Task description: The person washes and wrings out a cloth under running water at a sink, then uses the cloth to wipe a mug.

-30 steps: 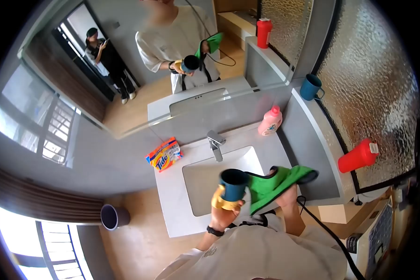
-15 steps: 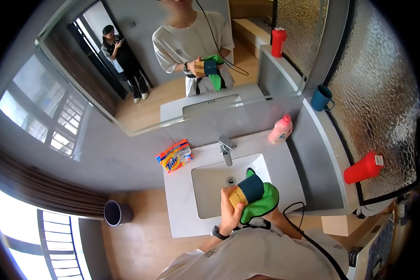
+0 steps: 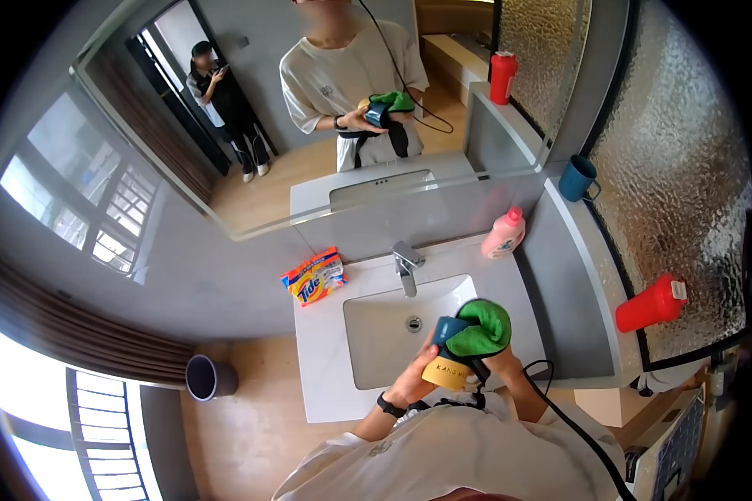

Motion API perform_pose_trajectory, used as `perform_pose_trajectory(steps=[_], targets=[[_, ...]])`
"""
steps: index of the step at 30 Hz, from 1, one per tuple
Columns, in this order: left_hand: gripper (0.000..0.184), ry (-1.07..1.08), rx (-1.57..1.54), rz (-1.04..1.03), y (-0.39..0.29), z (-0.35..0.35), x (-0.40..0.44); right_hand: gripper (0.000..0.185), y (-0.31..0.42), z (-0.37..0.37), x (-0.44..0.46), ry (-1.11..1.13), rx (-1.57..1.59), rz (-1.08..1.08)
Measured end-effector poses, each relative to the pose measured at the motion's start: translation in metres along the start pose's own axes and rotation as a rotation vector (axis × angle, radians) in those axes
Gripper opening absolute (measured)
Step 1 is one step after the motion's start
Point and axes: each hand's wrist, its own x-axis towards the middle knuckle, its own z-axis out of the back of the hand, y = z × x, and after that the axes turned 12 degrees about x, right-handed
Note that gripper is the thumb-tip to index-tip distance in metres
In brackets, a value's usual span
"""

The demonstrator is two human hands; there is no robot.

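Note:
My left hand (image 3: 411, 382) is wrapped round a two-tone mug (image 3: 448, 372), yellow with "KANG" lettering at one end and dark teal at the other. The mug is tilted above the front of the sink. A green cloth (image 3: 484, 327) with a dark edge lies against the teal end, bunched over my right hand (image 3: 503, 364). That hand's fingers are mostly covered by the cloth, which it holds to the mug. Beneath and beyond my hands is the white sink (image 3: 368, 334).
A faucet (image 3: 406, 265) stands behind the sink. On the counter are a Tide bag (image 3: 316, 277) and a pink bottle (image 3: 504, 234). A teal mug (image 3: 576, 178) and red bottle (image 3: 650, 304) occupy the right ledge. A bin (image 3: 210, 378) stands left; a black cable (image 3: 572, 426) hangs by my right arm.
The mug has turned, bringing its yellow end toward my body and to the right. The cloth has shifted upward, now bunched over the teal end.

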Motion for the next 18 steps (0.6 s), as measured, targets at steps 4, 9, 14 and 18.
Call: perform_pose_trajectory(steps=[4,9,14,18], targets=[[0.07,-0.557,0.384,-0.423,-0.002,-0.011,0.017,0.08,0.009,-0.038,-0.012,-0.027,-0.275,0.035],[0.083,-0.608,0.858,-0.588,0.008,-0.032,0.01,0.077,0.015,-0.02,0.009,0.085,-0.308,0.314],[0.086,-0.556,0.871,-0.684,-0.024,-0.047,-0.003,0.083,0.038,-0.052,0.011,-0.314,0.008,0.343],[0.09,-0.517,0.83,-0.721,-0.039,-0.069,-0.002,0.082,0.072,-0.039,0.012,-0.289,-0.379,0.402]])
